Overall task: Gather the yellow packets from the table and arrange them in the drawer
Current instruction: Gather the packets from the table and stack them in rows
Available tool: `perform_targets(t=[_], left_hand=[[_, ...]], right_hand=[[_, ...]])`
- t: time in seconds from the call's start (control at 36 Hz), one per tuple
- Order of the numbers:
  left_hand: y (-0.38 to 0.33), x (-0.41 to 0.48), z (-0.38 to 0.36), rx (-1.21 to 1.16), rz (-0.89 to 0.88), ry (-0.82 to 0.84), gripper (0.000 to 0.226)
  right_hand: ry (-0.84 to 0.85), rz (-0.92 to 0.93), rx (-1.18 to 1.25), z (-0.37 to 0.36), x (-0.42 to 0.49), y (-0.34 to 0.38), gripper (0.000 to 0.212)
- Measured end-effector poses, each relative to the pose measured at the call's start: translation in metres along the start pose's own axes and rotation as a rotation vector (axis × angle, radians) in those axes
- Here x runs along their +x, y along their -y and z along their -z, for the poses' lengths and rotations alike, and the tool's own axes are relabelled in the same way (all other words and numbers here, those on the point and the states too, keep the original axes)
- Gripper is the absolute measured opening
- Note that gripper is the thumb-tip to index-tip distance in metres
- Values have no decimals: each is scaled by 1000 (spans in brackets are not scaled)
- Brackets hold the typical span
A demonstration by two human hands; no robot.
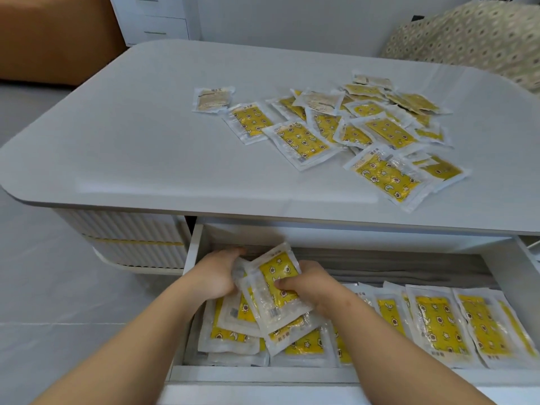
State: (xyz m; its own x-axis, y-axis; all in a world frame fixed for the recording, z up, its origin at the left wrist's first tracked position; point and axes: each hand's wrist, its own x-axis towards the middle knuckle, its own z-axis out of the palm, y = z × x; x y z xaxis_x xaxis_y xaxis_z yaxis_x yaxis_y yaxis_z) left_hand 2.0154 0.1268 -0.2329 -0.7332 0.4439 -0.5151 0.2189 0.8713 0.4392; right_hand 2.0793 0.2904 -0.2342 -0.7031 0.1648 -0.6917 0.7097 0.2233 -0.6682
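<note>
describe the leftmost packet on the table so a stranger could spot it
Start at the grey table above the open drawer. Its packet pile sits right of centre; the packet at its far left end shows a pale beige face, not yellow.

Brown boxy object [52,36], white cabinet [155,19], patterned cushion [467,36], pale tiled floor [58,287]

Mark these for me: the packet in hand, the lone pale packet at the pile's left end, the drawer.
held packet [277,268]: head view, yellow printed centre.
lone pale packet [212,99]: head view, its middle.
drawer [263,374]: head view, front rim.
</note>
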Motion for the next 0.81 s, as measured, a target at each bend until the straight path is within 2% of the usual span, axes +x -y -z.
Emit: perform_targets(t=[0.14,0.25,0.36,0.42,0.5,0.61,0.72,0.81], left_hand=[[-1,-1,-4,161,40,88,83],[-2,-2,-5,280,48,157,63],[-2,0,-8,317,49,198,79],[-3,-1,-8,322,48,206,83],[-7,-4,-7,415,53,210,85],[-11,-8,-7,552,15,204,87],[-14,-9,-11,478,-4,274,98],[-17,-9,-13,410,-1,342,100]], right_hand=[[-28,4,-132,4,-2,1,22],[16,25,-307,10,-5,-3,20],[15,28,-410,19,-8,-9,20],[0,24,-433,26,-9,-13,12],[-13,10,-459,34,-9,-17,14],[-39,-15,-477,34,-8,-17,42],[-24,13,-499,30,-6,-17,23],[-34,17,-524,30,-5,-20,27]])
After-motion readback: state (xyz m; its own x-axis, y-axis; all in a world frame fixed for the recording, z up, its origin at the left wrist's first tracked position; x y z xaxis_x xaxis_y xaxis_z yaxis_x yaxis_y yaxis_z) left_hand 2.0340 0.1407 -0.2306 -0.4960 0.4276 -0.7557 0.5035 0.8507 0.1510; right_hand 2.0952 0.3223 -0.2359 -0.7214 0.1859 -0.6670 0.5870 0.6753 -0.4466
